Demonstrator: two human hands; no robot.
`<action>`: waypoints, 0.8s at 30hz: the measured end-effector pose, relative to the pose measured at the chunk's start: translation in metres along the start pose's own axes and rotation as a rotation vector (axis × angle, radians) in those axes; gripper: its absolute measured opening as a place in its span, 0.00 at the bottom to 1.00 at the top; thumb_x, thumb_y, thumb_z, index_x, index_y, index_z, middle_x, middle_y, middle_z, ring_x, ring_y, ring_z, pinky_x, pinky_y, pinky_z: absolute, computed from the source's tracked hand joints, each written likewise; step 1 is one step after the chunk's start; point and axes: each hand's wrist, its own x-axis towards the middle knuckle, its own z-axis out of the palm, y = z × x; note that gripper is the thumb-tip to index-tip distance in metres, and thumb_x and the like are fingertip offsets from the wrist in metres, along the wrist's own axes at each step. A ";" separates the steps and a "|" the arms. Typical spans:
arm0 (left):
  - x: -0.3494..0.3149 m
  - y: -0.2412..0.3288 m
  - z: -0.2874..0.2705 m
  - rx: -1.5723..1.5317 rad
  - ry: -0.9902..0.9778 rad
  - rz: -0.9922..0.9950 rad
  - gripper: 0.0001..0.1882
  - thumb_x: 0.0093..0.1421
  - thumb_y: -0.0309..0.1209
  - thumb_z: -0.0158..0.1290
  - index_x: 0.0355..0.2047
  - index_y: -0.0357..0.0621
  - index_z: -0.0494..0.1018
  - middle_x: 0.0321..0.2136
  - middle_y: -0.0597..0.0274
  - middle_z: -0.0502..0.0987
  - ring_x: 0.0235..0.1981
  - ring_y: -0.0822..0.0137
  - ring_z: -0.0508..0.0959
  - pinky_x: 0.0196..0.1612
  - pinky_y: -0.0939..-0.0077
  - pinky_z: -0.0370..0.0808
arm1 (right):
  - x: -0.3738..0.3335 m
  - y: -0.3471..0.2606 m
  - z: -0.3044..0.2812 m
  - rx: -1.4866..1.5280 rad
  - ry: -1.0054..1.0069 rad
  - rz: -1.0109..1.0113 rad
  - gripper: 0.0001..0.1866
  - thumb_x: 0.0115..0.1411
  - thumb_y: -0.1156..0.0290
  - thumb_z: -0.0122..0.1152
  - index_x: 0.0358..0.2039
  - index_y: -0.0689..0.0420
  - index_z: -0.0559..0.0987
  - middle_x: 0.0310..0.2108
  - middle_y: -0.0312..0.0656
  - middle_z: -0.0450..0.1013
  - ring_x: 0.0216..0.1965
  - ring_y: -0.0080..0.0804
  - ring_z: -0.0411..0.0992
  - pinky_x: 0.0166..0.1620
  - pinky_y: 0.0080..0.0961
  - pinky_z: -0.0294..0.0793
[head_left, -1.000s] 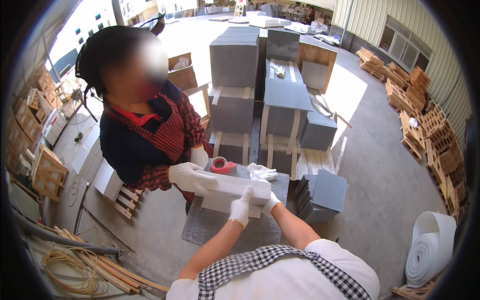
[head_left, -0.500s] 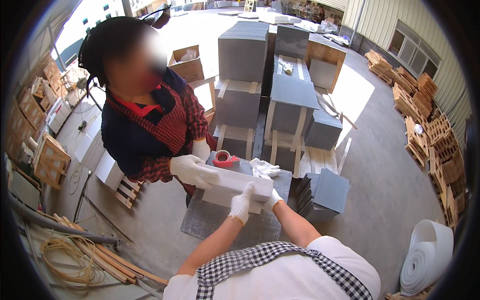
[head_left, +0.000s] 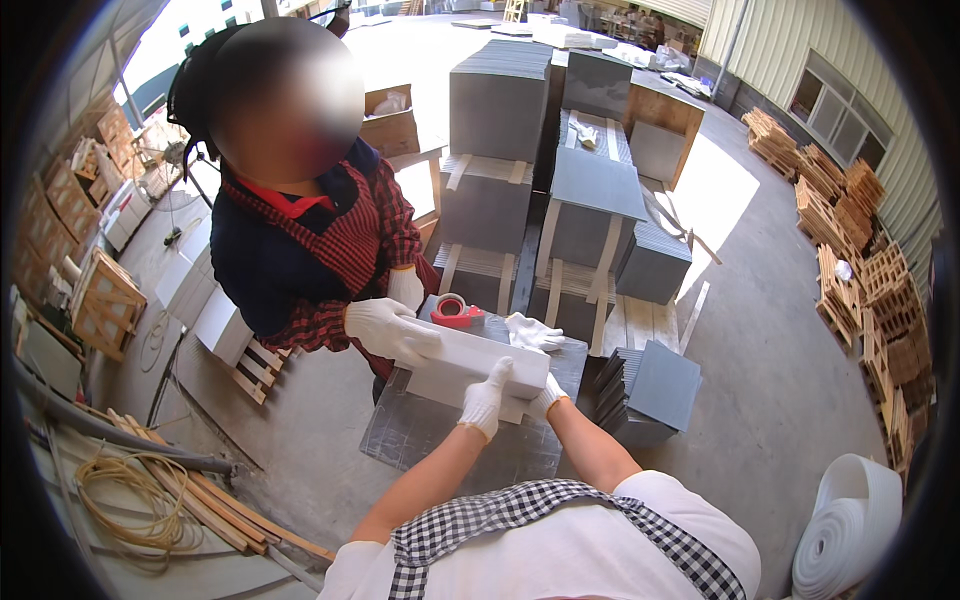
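A long white wrapped block point(head_left: 465, 362) lies on a dark grey slab surface point(head_left: 400, 435), with a white sheet showing under its near edge. My left hand point(head_left: 484, 400), in a white glove, grips the block's near side with the thumb up against its top. At the right end, my gloved right hand point(head_left: 546, 398) holds the block's corner; its fingers are partly hidden. Across from me on the left, a co-worker in a red checked apron rests one gloved hand point(head_left: 390, 332) on the block's other end. A red tape dispenser point(head_left: 457, 312) and loose white gloves point(head_left: 535, 334) lie just behind it.
Strapped stacks of grey tiles point(head_left: 590, 190) stand behind the work surface, and more tiles point(head_left: 665, 385) lean at its right. Wooden pallets point(head_left: 840, 290) line the right wall. A white foam roll point(head_left: 845, 530) stands lower right; wooden strips point(head_left: 200, 490) and coiled hose point(head_left: 125, 505) lie lower left.
The co-worker's head has leaned a little to the right, toward the block. The scene has shifted slightly in view. My hands keep about the same hold on the block.
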 end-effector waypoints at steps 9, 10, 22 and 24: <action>-0.005 0.003 0.002 0.007 0.007 0.018 0.47 0.48 0.61 0.67 0.50 0.25 0.74 0.45 0.53 0.78 0.42 0.65 0.75 0.44 0.68 0.73 | 0.001 0.002 -0.004 -0.005 0.011 -0.019 0.26 0.74 0.51 0.32 0.58 0.52 0.72 0.53 0.39 0.74 0.52 0.34 0.73 0.54 0.35 0.75; -0.006 0.004 0.002 0.016 0.019 0.013 0.47 0.48 0.60 0.67 0.50 0.25 0.74 0.45 0.53 0.78 0.42 0.65 0.75 0.44 0.68 0.73 | 0.004 0.003 -0.006 0.012 0.012 -0.012 0.26 0.74 0.51 0.32 0.58 0.52 0.72 0.53 0.39 0.74 0.51 0.34 0.73 0.54 0.35 0.75; -0.005 0.003 0.002 -0.015 0.015 0.012 0.46 0.49 0.59 0.67 0.51 0.25 0.74 0.46 0.52 0.78 0.43 0.64 0.76 0.46 0.67 0.73 | 0.016 0.008 -0.014 0.073 0.034 0.001 0.27 0.73 0.48 0.36 0.58 0.52 0.72 0.52 0.40 0.75 0.49 0.33 0.75 0.51 0.36 0.78; -0.003 0.001 0.002 0.000 0.017 0.021 0.47 0.49 0.59 0.67 0.51 0.25 0.74 0.46 0.52 0.78 0.43 0.64 0.76 0.46 0.67 0.73 | 0.012 0.006 -0.012 0.056 0.023 -0.008 0.27 0.73 0.48 0.36 0.58 0.52 0.72 0.52 0.40 0.75 0.49 0.33 0.75 0.51 0.36 0.78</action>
